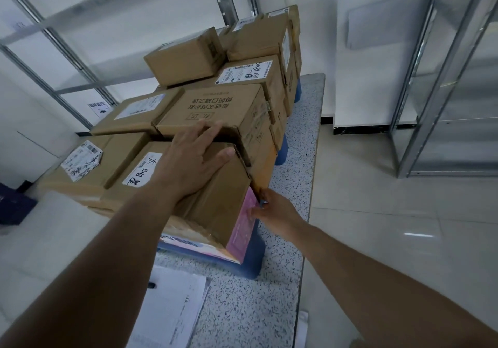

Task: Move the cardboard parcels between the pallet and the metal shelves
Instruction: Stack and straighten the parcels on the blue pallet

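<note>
Several brown cardboard parcels are stacked on a low blue pallet (252,265). My left hand (192,161) lies flat on top of the nearest parcel (215,204), which carries a handwritten white label. Its fingers reach the parcel's far edge and its thumb lies along the right edge. My right hand (272,213) grips that parcel's lower right corner, with fingertips against a pink box (241,230) underneath. Behind it sits a parcel with printed characters (215,107). Metal shelves stand at the left (80,59) and at the right (431,78).
The pallet stands on a speckled grey strip of floor (269,299). Loose white papers (172,307) with a pen lie in front of it. A dark blue crate (13,204) sits at the far left. Pale tiled floor (390,213) stretches toward the right shelves.
</note>
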The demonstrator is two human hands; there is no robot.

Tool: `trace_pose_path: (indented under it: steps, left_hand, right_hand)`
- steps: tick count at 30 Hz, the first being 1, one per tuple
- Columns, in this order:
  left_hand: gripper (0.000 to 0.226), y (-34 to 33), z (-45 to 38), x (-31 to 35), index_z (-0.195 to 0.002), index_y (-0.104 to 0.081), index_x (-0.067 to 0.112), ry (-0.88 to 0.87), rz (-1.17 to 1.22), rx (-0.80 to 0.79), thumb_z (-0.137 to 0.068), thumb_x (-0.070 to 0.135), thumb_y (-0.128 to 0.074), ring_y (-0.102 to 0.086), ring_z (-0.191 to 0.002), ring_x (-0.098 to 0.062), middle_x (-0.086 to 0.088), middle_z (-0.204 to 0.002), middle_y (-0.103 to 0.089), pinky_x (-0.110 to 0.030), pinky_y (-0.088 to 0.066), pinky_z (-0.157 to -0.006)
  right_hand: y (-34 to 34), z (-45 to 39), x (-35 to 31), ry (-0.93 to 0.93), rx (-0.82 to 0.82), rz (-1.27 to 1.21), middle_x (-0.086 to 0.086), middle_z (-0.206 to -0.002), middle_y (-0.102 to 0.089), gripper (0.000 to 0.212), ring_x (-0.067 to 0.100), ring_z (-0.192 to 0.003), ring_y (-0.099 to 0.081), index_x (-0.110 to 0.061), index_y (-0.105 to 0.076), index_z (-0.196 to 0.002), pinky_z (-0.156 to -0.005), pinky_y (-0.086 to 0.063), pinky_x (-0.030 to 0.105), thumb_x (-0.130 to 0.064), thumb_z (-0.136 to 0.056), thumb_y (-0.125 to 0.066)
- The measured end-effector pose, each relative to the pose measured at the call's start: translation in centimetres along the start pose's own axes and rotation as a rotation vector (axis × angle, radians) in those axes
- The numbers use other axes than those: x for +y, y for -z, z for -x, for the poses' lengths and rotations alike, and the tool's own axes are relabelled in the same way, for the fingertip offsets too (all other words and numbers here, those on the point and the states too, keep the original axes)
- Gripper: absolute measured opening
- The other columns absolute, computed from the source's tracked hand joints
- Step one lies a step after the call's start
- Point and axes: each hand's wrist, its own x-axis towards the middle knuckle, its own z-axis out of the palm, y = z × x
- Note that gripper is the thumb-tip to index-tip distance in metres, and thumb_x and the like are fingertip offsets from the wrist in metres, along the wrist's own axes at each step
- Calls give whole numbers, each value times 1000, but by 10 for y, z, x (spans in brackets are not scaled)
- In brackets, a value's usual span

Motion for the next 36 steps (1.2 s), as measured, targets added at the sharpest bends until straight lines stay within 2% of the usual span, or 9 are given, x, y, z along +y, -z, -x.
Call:
trace_pose_path:
  steps: [4,12,16,18,20,23,27,31,36]
  left_hand:
    - [82,1,1,0,-145,-22,40,0,17,4,-73,80,-19,-15,-142,-23,2,-156,-18,-48,-18,-111]
    - [86,18,-25,15,-146,-28,31,32,65,75,-74,79,-23,-22,-140,-19,0,-153,-29,-47,-21,-113]
    - [75,26,-59,30,-145,-29,31,62,142,111,-83,72,-39,-24,-139,-19,1,-152,-29,-46,-22,-113]
    - [70,25,-79,40,-145,-28,34,75,150,100,-85,66,-43,-23,-140,-18,2,-153,-27,-44,-21,-113]
    - [69,23,-103,50,-146,-27,35,102,151,87,-86,62,-46,-22,-140,-18,2,-154,-26,-42,-21,-113]
    - [70,17,-138,63,-146,-25,35,154,154,52,-86,59,-50,-22,-141,-20,1,-155,-22,-43,-21,-114]
    - [74,7,-170,67,-146,-24,35,197,129,-34,-83,64,-50,-23,-141,-21,1,-156,-22,-43,-23,-113]
    - [73,-2,-184,63,-143,-32,39,237,33,-73,-79,70,-48,-29,-138,-22,1,-153,-30,-40,-27,-109]
    - [62,-5,-186,56,-139,-40,39,206,0,-13,-83,62,-51,-32,-137,-24,0,-151,-33,-42,-30,-107]
  right_hand:
    - [7,0,2,20,9,66,0,-101,-58,36,15,-92,-53,-15,-56,-113,-71,-42,28,-27,-82,-68]
    - [70,-42,1,35,159,90,9,-132,-54,46,12,-99,-50,-8,-50,-134,-75,-32,16,-29,-94,-56]
    - [102,-75,-6,34,147,26,3,-116,-57,38,13,-96,-48,-9,-55,-127,-77,-34,20,-27,-94,-54]
    - [115,-94,-6,7,120,-50,2,-97,-54,20,16,-88,-49,-12,-61,-105,-70,-35,26,-27,-94,-53]
    - [125,-111,-7,-51,99,-134,8,-84,-51,19,18,-76,-48,-10,-53,-83,-63,-33,28,-27,-93,-52]
    - [136,-135,-8,-111,52,-223,10,-82,-48,21,20,-76,-46,-11,-48,-82,-69,-36,30,-29,-93,-51]
    - [147,-163,-14,-198,-69,-352,18,-101,-58,47,28,-94,-56,-1,-56,-102,-98,-45,45,-47,-95,-45]
    - [153,-179,-21,-228,-168,-309,11,-136,-47,66,26,-116,-48,-10,-38,-141,-98,-44,38,-58,-95,-35]
    - [147,-189,-21,-234,-184,-327,10,-140,-46,65,29,-122,-48,-11,-39,-141,-101,-43,41,-57,-95,-36]
